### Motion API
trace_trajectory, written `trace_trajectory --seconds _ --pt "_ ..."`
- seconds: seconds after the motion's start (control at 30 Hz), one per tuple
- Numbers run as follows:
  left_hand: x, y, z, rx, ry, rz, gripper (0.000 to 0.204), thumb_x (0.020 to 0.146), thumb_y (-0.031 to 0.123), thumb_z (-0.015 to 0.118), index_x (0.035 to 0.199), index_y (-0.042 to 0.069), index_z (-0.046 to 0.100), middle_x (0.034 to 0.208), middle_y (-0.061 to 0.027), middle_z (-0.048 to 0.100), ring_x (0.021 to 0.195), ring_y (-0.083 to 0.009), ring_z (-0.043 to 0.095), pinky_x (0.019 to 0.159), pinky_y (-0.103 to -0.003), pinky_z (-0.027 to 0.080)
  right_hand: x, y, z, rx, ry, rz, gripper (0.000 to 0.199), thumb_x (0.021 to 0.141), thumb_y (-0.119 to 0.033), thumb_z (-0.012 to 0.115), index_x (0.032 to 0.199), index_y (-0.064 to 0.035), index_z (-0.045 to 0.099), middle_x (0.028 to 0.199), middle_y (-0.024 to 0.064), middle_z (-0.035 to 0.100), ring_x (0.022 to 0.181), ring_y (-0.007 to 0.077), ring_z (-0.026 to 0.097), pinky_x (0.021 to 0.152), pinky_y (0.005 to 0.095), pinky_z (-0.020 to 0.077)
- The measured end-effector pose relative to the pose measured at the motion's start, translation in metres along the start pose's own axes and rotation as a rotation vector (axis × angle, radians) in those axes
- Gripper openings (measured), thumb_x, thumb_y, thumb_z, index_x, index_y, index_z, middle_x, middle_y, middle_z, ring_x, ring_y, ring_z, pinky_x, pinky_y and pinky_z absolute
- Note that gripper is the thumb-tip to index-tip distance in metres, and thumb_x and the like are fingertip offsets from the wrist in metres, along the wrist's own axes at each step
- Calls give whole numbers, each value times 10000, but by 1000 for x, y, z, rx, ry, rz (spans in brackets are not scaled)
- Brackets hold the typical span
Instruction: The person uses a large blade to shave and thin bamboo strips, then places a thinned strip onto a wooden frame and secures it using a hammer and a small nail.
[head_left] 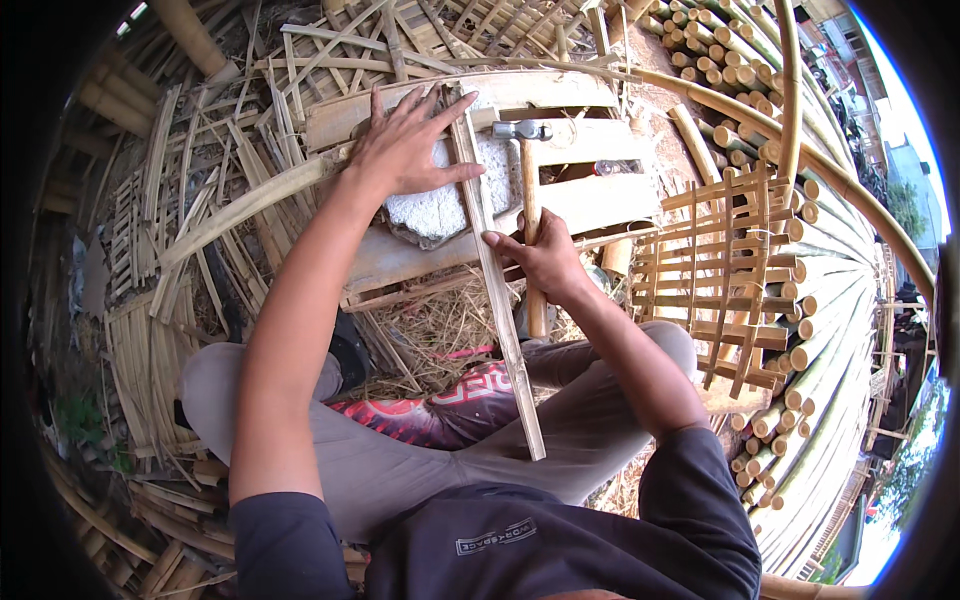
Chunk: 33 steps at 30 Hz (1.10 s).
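Note:
A long split bamboo strip (496, 285) slants from a pale stone slab (428, 212) down across my lap. My left hand (405, 150) lies at its upper end, fingers spread over the slab, with the thumb and index finger reaching onto the strip. In my right hand (548, 258) is the wooden handle of a hammer (531, 180); the metal head points away from me and rests by the slab. My right thumb touches the strip's edge. The fingers behind the handle are partly hidden.
Wide split bamboo planks (590, 200) form a low bench around the slab. A bamboo lattice (710, 270) stands at the right, before stacked bamboo poles (830, 350). Bamboo scraps (225, 190) cover the left ground. A curved bamboo piece (250, 205) juts left from the bench.

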<state>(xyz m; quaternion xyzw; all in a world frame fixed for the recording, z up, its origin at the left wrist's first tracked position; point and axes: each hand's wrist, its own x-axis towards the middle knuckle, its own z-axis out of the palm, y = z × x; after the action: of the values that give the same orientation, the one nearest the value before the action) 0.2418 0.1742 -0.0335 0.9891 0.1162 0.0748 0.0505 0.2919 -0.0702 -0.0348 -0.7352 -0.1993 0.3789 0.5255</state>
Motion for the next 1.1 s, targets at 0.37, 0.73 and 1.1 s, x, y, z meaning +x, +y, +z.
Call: trace_trajectory --seconds 0.37,0.73,1.1 --pt "-9 -7 1 36 44 50 979 773 858 517 1583 395 220 1614 -251 235 1492 -413 250 1202 -659 79 -8 -12 3 5 -22 67 431 830 -257 853 987 12 556 835 87 671 683 133 633 596 302 557" --pt "-4 -12 15 29 120 69 1240 688 966 440 1610 294 -45 1618 -274 183 1470 -433 287 1217 -633 79 -7 -2 4 24 -4 19 368 857 -196 820 967 41 561 791 97 670 661 153 669 519 313 580" --pt "-3 -10 13 59 37 60 1229 733 973 300 1593 212 -137 1628 -264 146 1502 -403 214 1216 -639 19 -4 -1 1 31 -12 5 359 859 -195 819 939 36 556 766 77 661 651 140 666 503 303 572"
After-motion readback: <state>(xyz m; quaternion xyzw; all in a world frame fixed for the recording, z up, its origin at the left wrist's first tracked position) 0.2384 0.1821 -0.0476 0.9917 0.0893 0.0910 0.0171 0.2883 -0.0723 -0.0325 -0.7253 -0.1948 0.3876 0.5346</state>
